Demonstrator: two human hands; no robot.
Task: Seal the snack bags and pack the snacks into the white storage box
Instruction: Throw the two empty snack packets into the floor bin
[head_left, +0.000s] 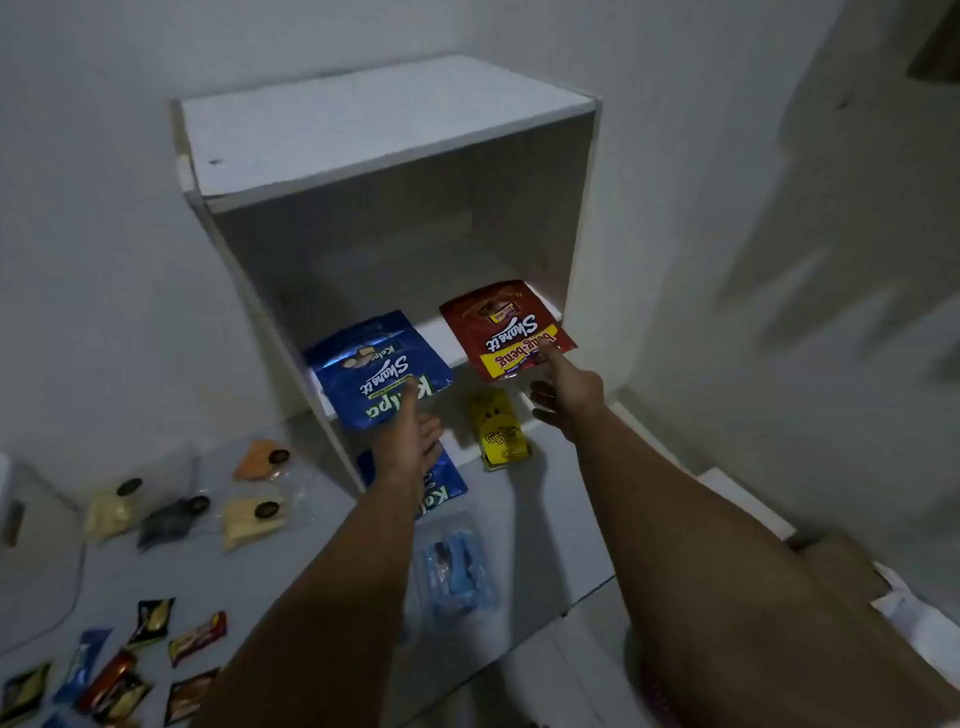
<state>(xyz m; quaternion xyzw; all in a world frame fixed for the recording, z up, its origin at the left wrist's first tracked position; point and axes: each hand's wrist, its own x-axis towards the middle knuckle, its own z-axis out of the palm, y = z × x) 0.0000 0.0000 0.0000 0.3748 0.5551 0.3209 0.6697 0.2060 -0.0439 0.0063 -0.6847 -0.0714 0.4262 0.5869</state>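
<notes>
The white storage box (395, 140) stands open toward me against the wall. A blue snack bag (371, 364) lies on its shelf at the left, hanging over the front edge. My left hand (410, 441) touches the blue bag's lower edge with an extended finger. A red snack bag (501, 327) lies on the shelf at the right, and my right hand (563, 392) presses its near edge with the index finger. Below the shelf lie a yellow snack pack (498, 428) and a second blue bag (441, 488), partly hidden by my left wrist.
On the floor to the left lie several small clear packets (254, 514) and several wrapped candy bars (156, 649). A clear pack with blue items (452, 571) lies between my forearms. A brown cardboard piece (841, 566) sits at the right.
</notes>
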